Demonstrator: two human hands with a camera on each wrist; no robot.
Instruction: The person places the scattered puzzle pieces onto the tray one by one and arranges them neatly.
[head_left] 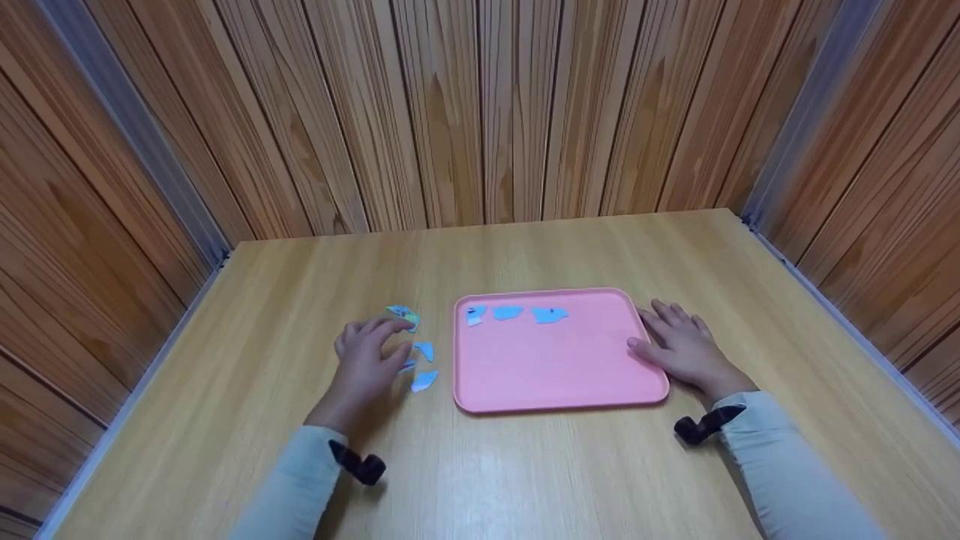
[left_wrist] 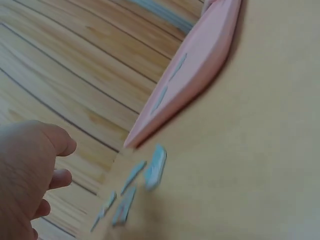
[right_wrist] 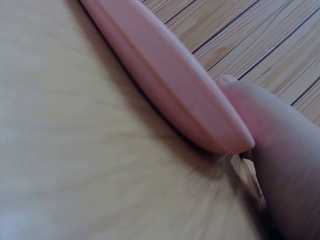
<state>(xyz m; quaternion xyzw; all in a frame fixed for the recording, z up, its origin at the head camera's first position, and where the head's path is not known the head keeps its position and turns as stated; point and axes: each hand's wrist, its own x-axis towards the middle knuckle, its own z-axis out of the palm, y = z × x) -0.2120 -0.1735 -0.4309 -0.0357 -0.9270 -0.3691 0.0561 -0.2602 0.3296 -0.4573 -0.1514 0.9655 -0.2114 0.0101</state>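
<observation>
In the head view, your left hand (head_left: pixel 366 361) hangs with loosely curved fingers and a gap between thumb and index, gripping nothing visible; its fingertip is just beside a flat blue-and-green irregular piece (head_left: pixel 403 314) on the light wood-grain desk (head_left: pixel 525 472); your right hand (head_left: pixel 686 351) has its fingers spread, the thumb resting over the right rim of the shallow pink rectangular tray (head_left: pixel 555 367); three flat blue irregular pieces (head_left: pixel 508 313) lie apart in a row along the tray's far edge, so the work looks partly done; at least three other blue pieces (head_left: pixel 424 381) lie outside it, near your left hand, most likely left to deal with; small dark marks show on the placed ones, too small to read.

In the left wrist view, your hand is clear of the loose pieces, its fingers bent and holding nothing visible.

In the right wrist view, your thumb overlaps the tray's rim; no brand, label or writing is readable.
</observation>
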